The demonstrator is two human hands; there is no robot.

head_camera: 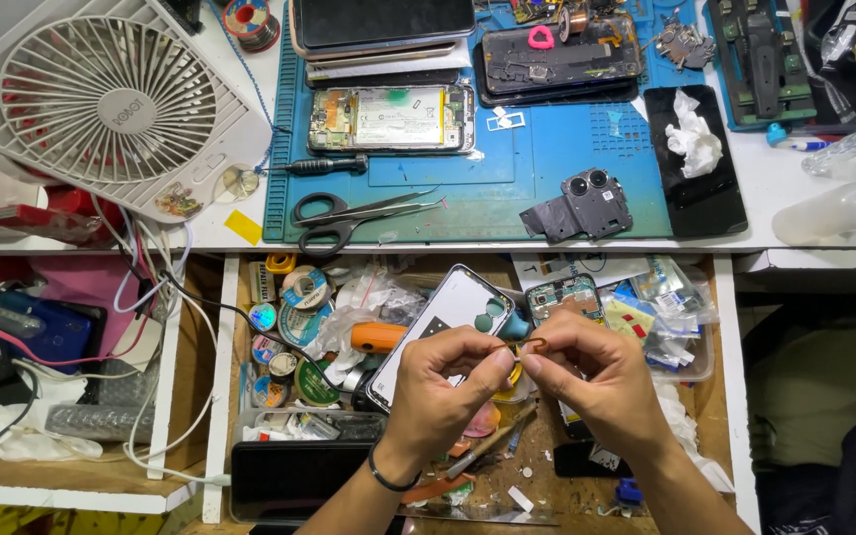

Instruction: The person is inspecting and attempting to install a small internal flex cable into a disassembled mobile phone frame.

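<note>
Both hands, left hand [443, 381] and right hand [591, 372], pinch a small amber tape strip [527, 347] above the open drawer [225, 396], phone back cover [438, 327] not yet taped.

White bench [775, 188]: blue mat [507, 188], fan [106, 99], black phone [695, 163], bottle [834, 213].

Bright even overhead light, soft shadows, sharp focus, slight bending at edges
</note>
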